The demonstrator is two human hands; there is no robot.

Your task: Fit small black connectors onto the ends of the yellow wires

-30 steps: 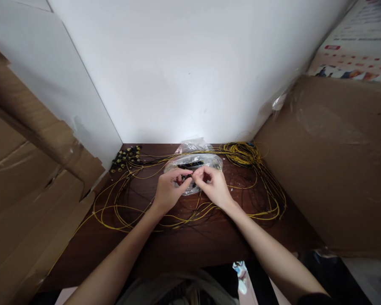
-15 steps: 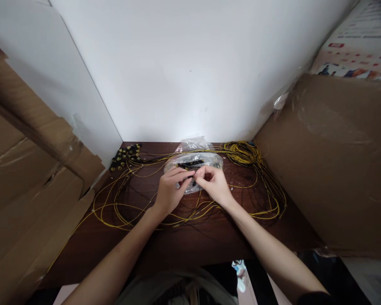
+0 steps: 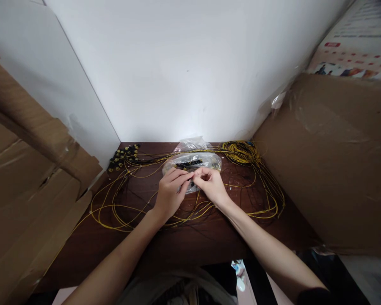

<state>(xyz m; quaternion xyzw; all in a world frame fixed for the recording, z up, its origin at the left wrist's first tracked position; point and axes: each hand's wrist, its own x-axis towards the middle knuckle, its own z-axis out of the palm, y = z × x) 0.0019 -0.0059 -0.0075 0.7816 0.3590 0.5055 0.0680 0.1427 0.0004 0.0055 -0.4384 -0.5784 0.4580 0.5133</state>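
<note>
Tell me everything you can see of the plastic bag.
The bag is clear, shiny, crumpled plastic, lying on the brown table near the white wall. Black and yellow pieces show within its outline. Yellow wires cross its far part. The left hand and right hand hide some of its near side; whether they touch it is unclear.

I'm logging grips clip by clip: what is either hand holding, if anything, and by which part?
The left hand appears to pinch a small dark piece; which part is hidden. Whether the right hand holds anything cannot be told.
</note>
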